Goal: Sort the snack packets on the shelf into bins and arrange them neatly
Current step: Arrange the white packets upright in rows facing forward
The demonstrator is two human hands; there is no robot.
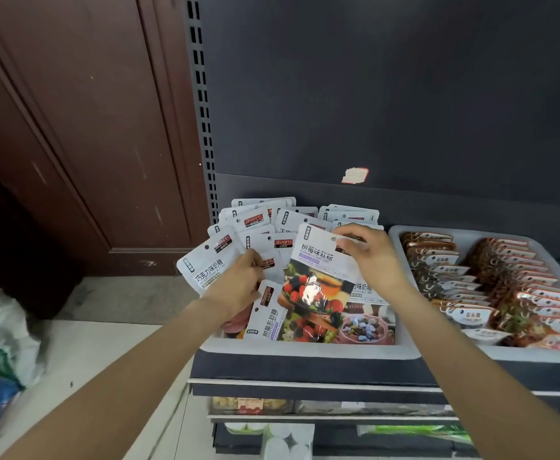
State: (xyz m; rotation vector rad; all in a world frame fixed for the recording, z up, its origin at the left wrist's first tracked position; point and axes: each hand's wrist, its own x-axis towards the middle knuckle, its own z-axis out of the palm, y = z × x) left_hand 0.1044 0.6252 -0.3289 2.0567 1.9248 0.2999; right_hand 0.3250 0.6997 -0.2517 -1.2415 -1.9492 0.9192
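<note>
- The person's right hand [368, 257] pinches the top edge of a berry packet [315, 283], with the thumb and fingers curled on it near the little hang hole
- That berry packet is white on top, has a picture of red and dark berries lower down, and stands up tilted over the pile
- The left hand [242, 287] has its fingers curled in among the white packets, and it looks like it holds a chocolate packet [207, 263] that fans out to the left, but I cannot tell just how the fingers sit
- Both hands are over the left bin [305, 351], a pale grey tub on the top shelf
- The left bin is full of white snack packets [272, 220], all mixed up and leaning this way and that
- One more berry packet [268, 313] lies tipped sideways at the front of the left bin, just under the left hand
- Right beside it is the right bin [537, 242], touching or nearly touching the left bin
- The right bin has brown packets [444, 270] in tidy rows, one behind the other
- Lower shelves [305, 386] with more goods sit under the bins
- A brown wooden door [72, 127] is off to the left
</note>
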